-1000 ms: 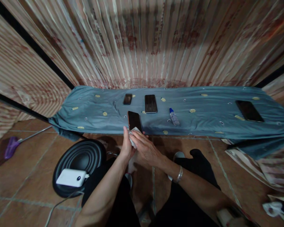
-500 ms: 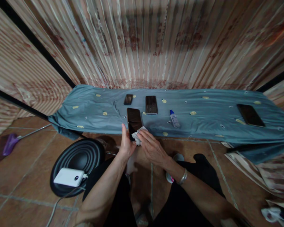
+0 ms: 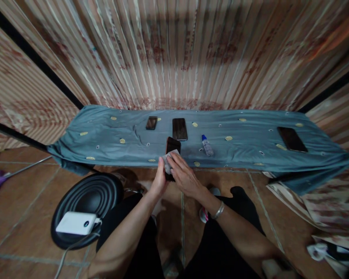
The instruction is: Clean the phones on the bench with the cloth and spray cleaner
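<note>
My left hand (image 3: 159,180) is wrapped around the lower left side of a dark smartphone (image 3: 172,145), whose screen faces up. Against that screen my right hand (image 3: 184,176) presses a crumpled whitish tissue or cloth (image 3: 168,159), which covers the phone's middle. Just beyond lies another dark phone (image 3: 179,129) on the blue-green cloth. To the right of it is a small clear bottle with a blue cap (image 3: 207,145). A smaller dark item (image 3: 151,123), blurred by pixels, lies to the left.
A patterned blue-green cloth (image 3: 128,153) covers the long low surface. At its right lies a dark phone or tablet (image 3: 292,139). A white power bank (image 3: 76,223) with a cable sits on a round black ribbed stool (image 3: 104,190). Black poles flank the curtain (image 3: 168,58).
My right hand and the tissue have moved up the phone's screen, covering more of it. The phone sits at a different angle. The whole view has shifted slightly.
</note>
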Motion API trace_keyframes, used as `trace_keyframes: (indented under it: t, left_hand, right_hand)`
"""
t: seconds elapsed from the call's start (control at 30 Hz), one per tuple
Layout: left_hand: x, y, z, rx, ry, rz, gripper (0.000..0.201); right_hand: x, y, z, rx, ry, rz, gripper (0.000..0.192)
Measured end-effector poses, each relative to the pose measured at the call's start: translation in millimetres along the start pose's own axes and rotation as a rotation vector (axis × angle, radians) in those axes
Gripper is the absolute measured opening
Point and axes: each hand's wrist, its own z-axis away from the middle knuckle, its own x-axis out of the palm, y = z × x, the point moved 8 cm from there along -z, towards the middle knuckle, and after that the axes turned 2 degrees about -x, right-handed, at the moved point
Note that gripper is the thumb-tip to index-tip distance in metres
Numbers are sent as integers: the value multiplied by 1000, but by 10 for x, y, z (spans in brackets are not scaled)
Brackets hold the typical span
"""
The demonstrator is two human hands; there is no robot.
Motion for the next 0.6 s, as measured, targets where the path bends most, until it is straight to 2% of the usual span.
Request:
trace_keyframes:
  t: [0.1,0.23,0.4,0.6]
  left_hand:
    - [-141,-3,-74,40,52,-29,45]
    - [-215,-23,-137,115,13,-98,42]
    - [-150,-125,-102,110,-48,-198,42]
    - [-68,-175,-56,146,-147,-350,60]
  right_hand:
    - [51,-71,24,-40,-20,-42,49]
    - [18,54,-11,8,-2,-13,49]
    - [-64,333,-97,115,41,52,52]
    - [-97,516,-160,200,74,37,53]
